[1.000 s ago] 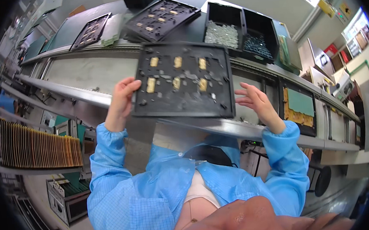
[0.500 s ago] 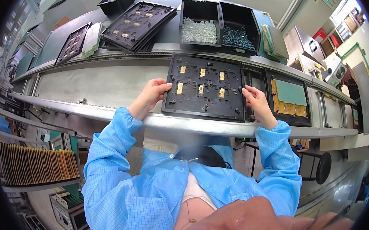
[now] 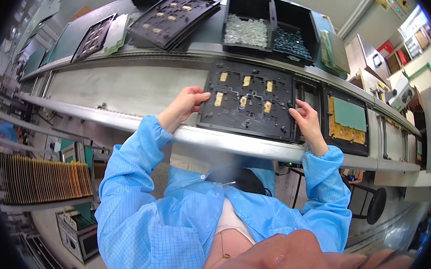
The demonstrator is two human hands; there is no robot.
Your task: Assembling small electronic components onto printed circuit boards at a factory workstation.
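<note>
A flat black carrier tray (image 3: 230,117) with cut-outs, small pegs and several tan patches lies across the rails of the conveyor (image 3: 122,91) in front of me. My left hand (image 3: 187,106) grips its left edge, thumb and fingers closed on the rim. At the opposite edge, my right hand (image 3: 306,122) has its bent fingertips pressed against the side near the front corner. To the right of that hand, another black carrier (image 3: 365,146) holds a yellow-brown circuit board (image 3: 344,134) partly covered by a green sheet (image 3: 351,115).
Behind the conveyor stand a stack of similar black trays (image 3: 170,22) and two black bins, one with clear small parts (image 3: 246,31), one with dark blue parts (image 3: 290,44). Green panels (image 3: 333,51) lie right of the bins. A rack of upright boards (image 3: 43,176) stands at lower left.
The whole view has shifted, so the scene sits slightly farther right in the picture. Both hands stay at the same edges of the carrier tray, which shows no clear movement on the rails.
</note>
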